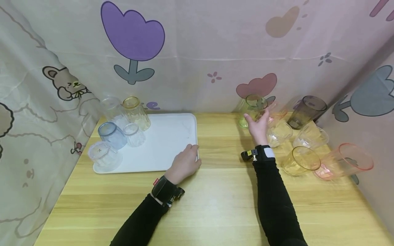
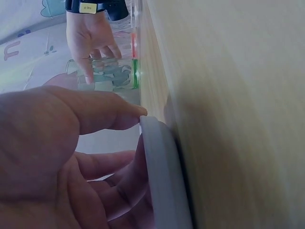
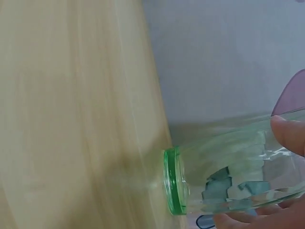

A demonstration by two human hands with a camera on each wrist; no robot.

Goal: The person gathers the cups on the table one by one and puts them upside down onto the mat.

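Note:
My right hand (image 1: pixel 259 130) is around a tall green glass (image 1: pixel 245 112) near the back of the table, thumb on one side and fingers on the other. The right wrist view shows the glass's thick green base (image 3: pixel 174 181) close to the tabletop; whether they touch I cannot tell. With my left hand (image 1: pixel 184 164) I grip the right edge of a white tray (image 1: pixel 167 136), thumb (image 2: pixel 114 112) on the rim and fingers bent inside it. On the tray's left half stand a yellow-tinted glass (image 1: pixel 136 114), a blue glass (image 1: pixel 113 135) and several clear glasses.
Right of the green glass stand a dark grey glass (image 1: pixel 307 111), a yellow glass (image 1: pixel 301 161), a large pink glass (image 1: pixel 343 162), a small pinkish glass and clear glasses (image 1: pixel 311 137). A printed curtain (image 1: pixel 191 44) hangs behind the wooden table (image 1: pixel 221 201) and along its sides.

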